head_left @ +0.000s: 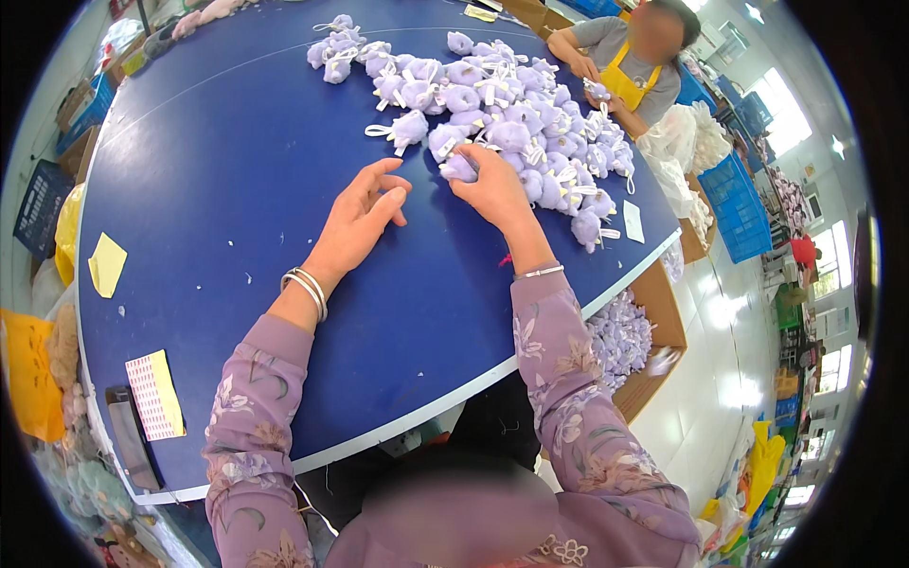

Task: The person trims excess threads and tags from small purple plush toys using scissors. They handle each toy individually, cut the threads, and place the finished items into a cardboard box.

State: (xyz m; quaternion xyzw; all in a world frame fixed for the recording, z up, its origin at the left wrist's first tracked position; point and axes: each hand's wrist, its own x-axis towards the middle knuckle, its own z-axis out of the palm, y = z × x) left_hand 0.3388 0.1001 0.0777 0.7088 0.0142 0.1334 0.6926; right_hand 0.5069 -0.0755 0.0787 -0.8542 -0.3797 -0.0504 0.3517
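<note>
A big heap of small lavender plush toys (pixel 511 135) with white loops and tags covers the far right of the blue table (pixel 284 218). At the heap's near edge, my right hand (pixel 492 189) is closed around one plush toy (pixel 459 168), which shows between thumb and fingers. My left hand (pixel 355 216) hovers over the bare tabletop to the left, fingers apart and nothing in them. Just beyond it lies a single plush toy (pixel 410 128) with its white loop pointing left.
Across the table a person in a yellow apron (pixel 632 80) handles another toy. By my right arm stands a cardboard box (pixel 663 317) of lavender toys. A sticker sheet (pixel 154 396) and a dark phone-like object (pixel 131 437) lie near left. Blue crates (pixel 735 208) stand at right.
</note>
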